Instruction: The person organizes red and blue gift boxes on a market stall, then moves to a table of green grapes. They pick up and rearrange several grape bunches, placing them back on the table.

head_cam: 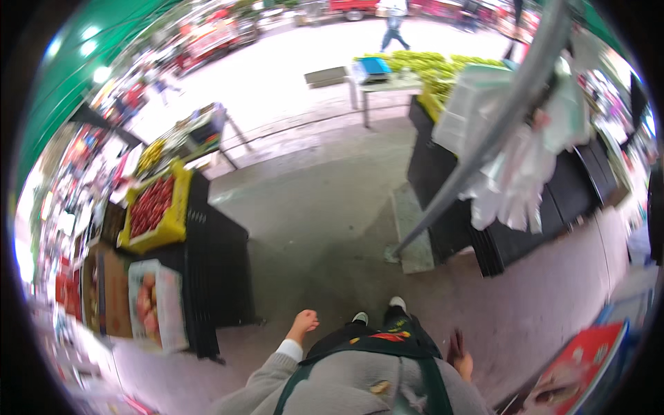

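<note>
My left hand (306, 322) hangs in front of my body over the floor, fingers curled into a loose fist, and nothing shows in it. Low by my right side, my right hand (464, 366) grips a dark reddish-brown object (456, 344); blur hides what it is. A dark green apron (373, 346) with a colourful print covers my front over a grey top. My two white-toed shoes (398, 302) stand on the concrete floor (316, 218), one farther ahead than the other.
At left, black crates (223, 270) carry a yellow crate (179, 218) of red fruit and a white crate (174, 311) of round fruit. A slanted metal pole (467, 155) with hanging plastic bags (519, 192) rises at right, beside green fruit (430, 62). A person (394, 23) walks outside.
</note>
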Motion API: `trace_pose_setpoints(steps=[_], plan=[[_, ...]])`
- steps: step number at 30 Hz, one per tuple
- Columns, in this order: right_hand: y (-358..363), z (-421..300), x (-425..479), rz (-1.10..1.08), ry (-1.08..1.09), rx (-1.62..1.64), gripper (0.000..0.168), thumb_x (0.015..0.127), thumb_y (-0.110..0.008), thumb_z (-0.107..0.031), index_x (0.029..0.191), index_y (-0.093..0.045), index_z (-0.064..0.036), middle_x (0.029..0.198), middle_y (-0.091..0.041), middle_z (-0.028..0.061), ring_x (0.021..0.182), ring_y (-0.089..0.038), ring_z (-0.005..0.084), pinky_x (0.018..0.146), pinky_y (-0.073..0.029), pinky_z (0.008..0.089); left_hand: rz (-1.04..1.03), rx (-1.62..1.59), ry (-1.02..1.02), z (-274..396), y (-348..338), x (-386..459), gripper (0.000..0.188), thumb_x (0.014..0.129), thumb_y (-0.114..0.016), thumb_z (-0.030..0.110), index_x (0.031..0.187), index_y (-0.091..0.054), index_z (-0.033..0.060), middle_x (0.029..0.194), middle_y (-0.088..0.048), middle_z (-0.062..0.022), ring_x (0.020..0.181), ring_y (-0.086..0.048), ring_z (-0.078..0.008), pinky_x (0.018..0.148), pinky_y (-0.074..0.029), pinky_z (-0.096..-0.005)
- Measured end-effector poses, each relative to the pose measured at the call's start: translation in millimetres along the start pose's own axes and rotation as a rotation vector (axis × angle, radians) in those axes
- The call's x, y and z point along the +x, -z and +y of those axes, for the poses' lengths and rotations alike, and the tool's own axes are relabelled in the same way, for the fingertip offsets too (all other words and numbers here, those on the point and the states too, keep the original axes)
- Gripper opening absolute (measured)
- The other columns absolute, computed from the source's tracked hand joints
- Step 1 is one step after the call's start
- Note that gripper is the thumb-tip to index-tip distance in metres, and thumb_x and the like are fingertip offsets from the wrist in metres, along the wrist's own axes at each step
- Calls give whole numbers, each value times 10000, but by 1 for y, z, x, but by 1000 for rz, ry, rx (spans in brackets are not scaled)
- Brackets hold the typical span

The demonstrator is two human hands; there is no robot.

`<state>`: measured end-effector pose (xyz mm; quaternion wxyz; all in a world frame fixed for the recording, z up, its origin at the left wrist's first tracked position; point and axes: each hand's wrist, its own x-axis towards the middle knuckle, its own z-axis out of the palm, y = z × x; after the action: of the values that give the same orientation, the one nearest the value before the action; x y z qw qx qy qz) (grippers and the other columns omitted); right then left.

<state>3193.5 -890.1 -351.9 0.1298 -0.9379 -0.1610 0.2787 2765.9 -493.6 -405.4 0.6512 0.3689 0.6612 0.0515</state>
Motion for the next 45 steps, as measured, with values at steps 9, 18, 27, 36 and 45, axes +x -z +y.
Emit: trace_pose_setpoints(steps=[9,18,27,36,45], plan=[[80,183,-35,253,-334,100,237,766,-615,-173,978,-588,-70,918,-631,203,885,-584,414,723,-463,468,24,370,-779,172,-244,1,214,848,-527,190,986,-589,38,933,-637,-124,848,-601,-228,763,-475,-352],[269,326,51,28,-120,-276,314,756,-625,-210,1070,-611,-199,899,-650,164,847,-615,372,730,-489,468,232,-260,-864,338,-492,4,610,787,-701,255,1298,-447,38,1250,-499,-93,1112,-479,-221,959,-377,-355],[428,334,375,-743,87,-708,395,705,-664,-205,1097,-625,-173,950,-676,88,811,-621,287,690,-496,425,859,105,-591,377,-457,90,643,855,-540,442,1153,-516,-127,1194,-547,-267,1127,-516,-369,968,-381,-458],[889,-85,576,1256,959,-525,160,823,-554,-145,961,-605,-83,896,-639,138,765,-615,335,650,-493,446,1186,184,-650,346,-440,46,645,775,-691,184,1272,-399,-105,1277,-457,-250,1122,-488,-335,993,-385,-392],[749,-125,796,859,647,-1014,153,806,-575,-227,886,-659,-128,818,-635,106,767,-619,276,675,-475,403,618,313,-63,96,-623,-53,346,815,-591,120,1123,-568,-37,1059,-585,-151,918,-566,-240,809,-468,-357]])
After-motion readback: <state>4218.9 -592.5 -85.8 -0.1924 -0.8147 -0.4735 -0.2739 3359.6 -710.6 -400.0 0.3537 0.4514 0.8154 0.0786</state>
